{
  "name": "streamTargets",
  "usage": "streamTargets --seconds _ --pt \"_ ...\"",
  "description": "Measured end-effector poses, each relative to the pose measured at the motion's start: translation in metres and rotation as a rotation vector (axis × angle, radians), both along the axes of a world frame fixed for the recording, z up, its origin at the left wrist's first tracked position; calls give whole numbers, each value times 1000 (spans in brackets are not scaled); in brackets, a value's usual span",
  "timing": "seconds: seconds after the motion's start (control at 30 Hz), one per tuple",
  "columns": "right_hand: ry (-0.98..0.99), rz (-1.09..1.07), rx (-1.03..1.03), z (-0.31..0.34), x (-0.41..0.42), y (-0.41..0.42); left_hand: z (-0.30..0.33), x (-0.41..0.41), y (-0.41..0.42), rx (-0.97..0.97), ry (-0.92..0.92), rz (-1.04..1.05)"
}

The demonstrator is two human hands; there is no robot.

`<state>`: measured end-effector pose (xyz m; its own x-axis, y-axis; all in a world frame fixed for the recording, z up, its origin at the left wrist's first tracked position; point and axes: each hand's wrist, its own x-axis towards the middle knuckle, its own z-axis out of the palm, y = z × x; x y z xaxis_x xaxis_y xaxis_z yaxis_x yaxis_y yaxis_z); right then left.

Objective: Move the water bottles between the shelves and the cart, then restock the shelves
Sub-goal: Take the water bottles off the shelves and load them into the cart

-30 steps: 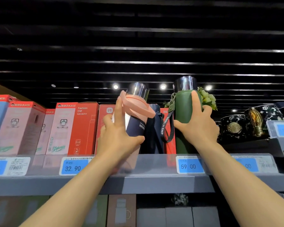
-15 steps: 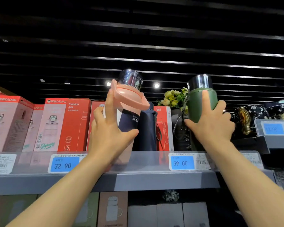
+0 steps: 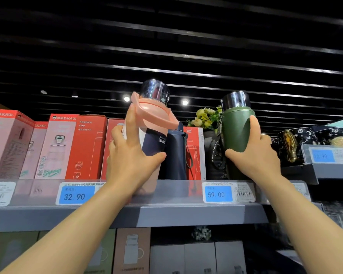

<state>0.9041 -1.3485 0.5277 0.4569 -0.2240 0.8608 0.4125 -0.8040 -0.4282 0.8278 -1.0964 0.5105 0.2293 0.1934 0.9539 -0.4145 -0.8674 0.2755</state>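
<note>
— Two bottles, both up at the shelf [image 3: 186, 216]?
— Yes. My left hand [image 3: 131, 155] wraps the pink bottle [image 3: 152, 123], matte with a shiny chrome cap, tilted right; its base blurs behind the frosted rail.
— And farther right?
— My right hand [image 3: 253, 155] clasps the smooth green bottle [image 3: 236, 131], its foot hidden, beside the navy bottle [image 3: 176, 153].
</note>
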Motion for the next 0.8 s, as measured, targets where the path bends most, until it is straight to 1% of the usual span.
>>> streamTargets --seconds 0.13,0.23,0.37,0.5,0.53,0.57,0.6,0.67,0.73,0.8 --pt "8 -175 -47 -1 3 5 1 -2 -1 -1 13 -6" --pt "31 -234 -79 -1 3 7 2 -4 -3 -19 -2 -36" --pt "30 -227 -72 0 1 6 5 -6 -14 -70 -57 -124" --pt "56 -170 -44 0 -10 5 5 1 -41 -88 -29 -181" --pt "26 -163 -52 0 -13 5 6 3 -47 -83 -17 -185" --pt "-59 -150 -75 0 -18 5 7 6 -53 -74 -6 -190" --pt "-180 -110 -104 0 -23 7 8 8 -58 -66 8 -194" --pt "-392 67 -135 6 -39 15 10 12 -67 -60 28 -199" --pt "-442 276 -145 13 -58 30 11 15 -72 -67 35 -220" --pt "-393 403 -173 18 -69 46 12 17 -73 -68 64 -244"
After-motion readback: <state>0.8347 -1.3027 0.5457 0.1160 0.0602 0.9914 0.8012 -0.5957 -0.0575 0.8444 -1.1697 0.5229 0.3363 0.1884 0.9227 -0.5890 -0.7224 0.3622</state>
